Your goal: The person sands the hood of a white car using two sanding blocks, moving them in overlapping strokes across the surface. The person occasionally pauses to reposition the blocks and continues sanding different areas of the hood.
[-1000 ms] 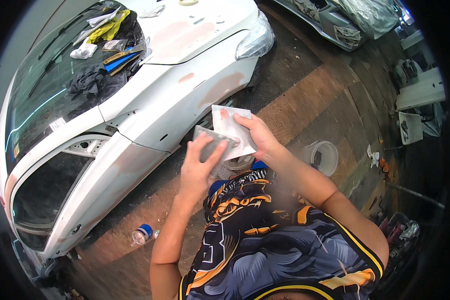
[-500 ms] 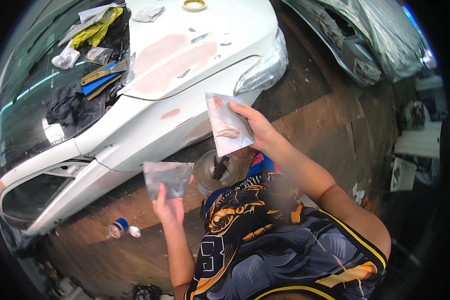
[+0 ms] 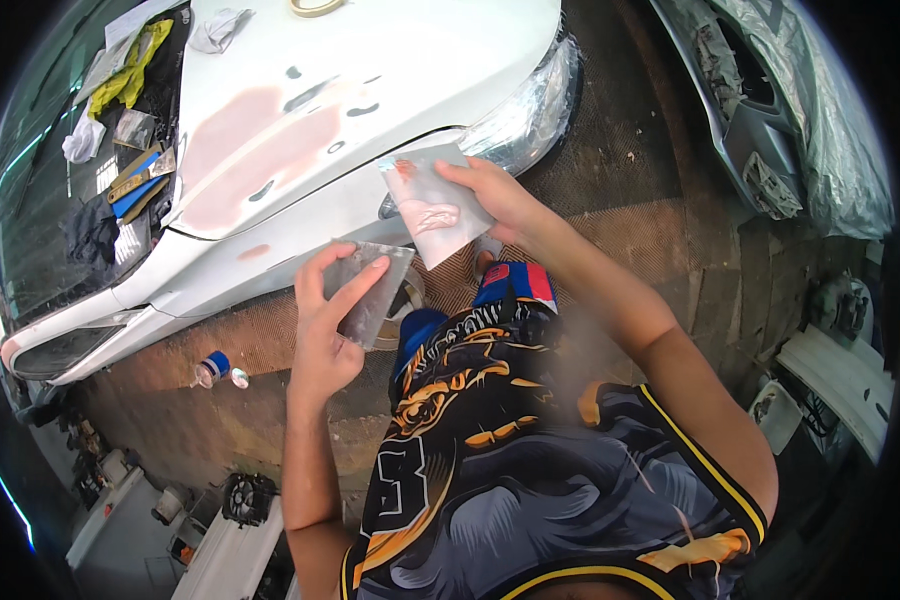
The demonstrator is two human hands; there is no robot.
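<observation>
My right hand (image 3: 500, 198) grips the edge of a pale flat mixing plate (image 3: 420, 180), thumb on its upper face. A smear of pinkish putty (image 3: 432, 217) and a small orange-red streak lie on the plate. To its left, my left hand (image 3: 320, 335) holds a thin grey square spreader (image 3: 368, 315), with fingers laid over its face and the thumb below. The spreader and the plate are close together; I cannot tell whether they touch. Beyond both hands is a white car's hood (image 3: 420, 50) with pinkish, sanded-looking patches (image 3: 228, 150).
Clear plastic covers the headlight (image 3: 530, 105). Spreaders (image 3: 138, 185), a black cloth (image 3: 90, 228) and a yellow cloth (image 3: 135, 65) lie on the windshield. A blue-lidded jar (image 3: 212, 368) stands on the floor. A plastic-draped car part (image 3: 840, 130) is at far right.
My left hand has risen and turned, bringing the spreader nearer the plate, with fingers now across its face. The plate has shifted slightly up and left. The whole view has shifted.
</observation>
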